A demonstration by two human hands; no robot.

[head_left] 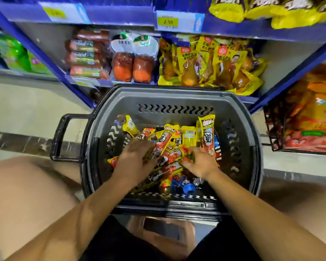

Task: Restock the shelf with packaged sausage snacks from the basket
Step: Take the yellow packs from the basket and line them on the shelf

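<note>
Grey plastic makes up the basket [120, 102], which fills the centre of the head view, with a black handle [61, 137] sticking out at its left. Inside it lies a loose heap of sausage snacks [167, 147] in yellow and red wrappers, and one snack [207, 132] stands upright against the right wall. A few blue packs [184, 184] show at the near edge of the heap.

Both hands are down in the basket, on the heap. The left hand [134, 157] lies palm down at centre left, its fingers stretched out flat over the snacks and gripping nothing. The right hand [199, 159], just right of centre, rests on the snacks too, palm down. Its fingers reach in among the wrappers, and I cannot tell whether they hold one.

Above the basket, in the upper middle of the frame, the blue shelf [132, 19] carries a yellow price tag [167, 21]. Under it stand dark red sausages [85, 53] at the left, two round orange-red packs [132, 63] in the middle, and yellow drumstick packs [211, 63] to the right. Yellow bags [262, 10] hang over the upper right edge. A wire rack [275, 129] with orange packs sits at the far right.

Bare knees show at lower left and lower right, and black shorts [120, 242] at the bottom.
</note>
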